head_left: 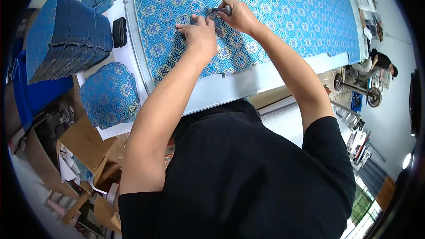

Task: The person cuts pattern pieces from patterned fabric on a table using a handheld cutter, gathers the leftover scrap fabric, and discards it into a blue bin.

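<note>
My left hand (201, 37) lies open, fingers spread, probably steadying the patterned cloth (287, 13); just beside it, my right hand (241, 16) clamps a dark tool (225, 10), seemingly for control.

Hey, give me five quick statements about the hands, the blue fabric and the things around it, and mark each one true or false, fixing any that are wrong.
1. The right hand grips a dark-handled tool. True.
2. The left hand is lifted high above the patterned blue fabric. False: it rests on the fabric, fingers spread.
3. A black case lies beside the tall stack of cut pieces. True.
4. The stack's patterned face is plain red. False: it is blue.
5. The black sleeves reach the wrists. False: they end above the elbows.
</note>
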Motion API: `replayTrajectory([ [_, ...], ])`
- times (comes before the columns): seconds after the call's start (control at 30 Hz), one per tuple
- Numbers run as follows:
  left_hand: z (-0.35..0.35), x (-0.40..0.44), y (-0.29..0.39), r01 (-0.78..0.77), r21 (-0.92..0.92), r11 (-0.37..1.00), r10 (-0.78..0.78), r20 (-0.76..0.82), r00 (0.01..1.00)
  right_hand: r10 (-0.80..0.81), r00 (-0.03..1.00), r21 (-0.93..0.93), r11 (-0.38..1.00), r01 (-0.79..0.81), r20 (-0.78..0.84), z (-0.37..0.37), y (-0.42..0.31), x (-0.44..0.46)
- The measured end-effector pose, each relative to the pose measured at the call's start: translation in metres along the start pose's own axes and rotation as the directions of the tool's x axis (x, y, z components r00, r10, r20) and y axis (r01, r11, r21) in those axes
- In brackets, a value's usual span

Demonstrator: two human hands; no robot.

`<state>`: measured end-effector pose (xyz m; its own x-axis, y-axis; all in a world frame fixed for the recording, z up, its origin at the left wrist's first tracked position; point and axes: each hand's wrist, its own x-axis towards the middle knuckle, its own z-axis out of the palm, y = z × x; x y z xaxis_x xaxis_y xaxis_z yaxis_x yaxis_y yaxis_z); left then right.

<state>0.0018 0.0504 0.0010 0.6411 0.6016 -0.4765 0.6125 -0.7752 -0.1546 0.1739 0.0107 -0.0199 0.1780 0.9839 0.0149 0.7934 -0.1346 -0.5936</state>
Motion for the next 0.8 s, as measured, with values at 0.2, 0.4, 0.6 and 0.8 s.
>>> replayTrajectory([
  [0.2, -0.006, -0.015, 0.001, 0.076, -0.194, 0.978, -0.077, 0.006, 0.997, -0.234, 0.953, 0.213, 0.958, 0.193, 0.193, -0.022, 0.034, 0.012],
  [0.4, 0.0, -0.016, 0.01, 0.159, -0.353, 0.922, -0.17, -0.003, 0.985, -0.636, 0.671, 0.254, 0.77, 0.586, 0.381, -0.038, 0.056, 0.07],
  [0.6, -0.005, -0.015, 0.013, 0.215, -0.398, 0.892, -0.223, 0.026, 0.974, -0.714, 0.468, 0.248, 0.651, 0.717, 0.52, -0.039, 0.031, 0.109],
  [0.8, -0.002, -0.013, 0.013, 0.17, -0.412, 0.895, -0.199, -0.029, 0.98, -0.62, 0.294, 0.177, 0.584, 0.792, 0.728, -0.042, -0.002, 0.127],
])
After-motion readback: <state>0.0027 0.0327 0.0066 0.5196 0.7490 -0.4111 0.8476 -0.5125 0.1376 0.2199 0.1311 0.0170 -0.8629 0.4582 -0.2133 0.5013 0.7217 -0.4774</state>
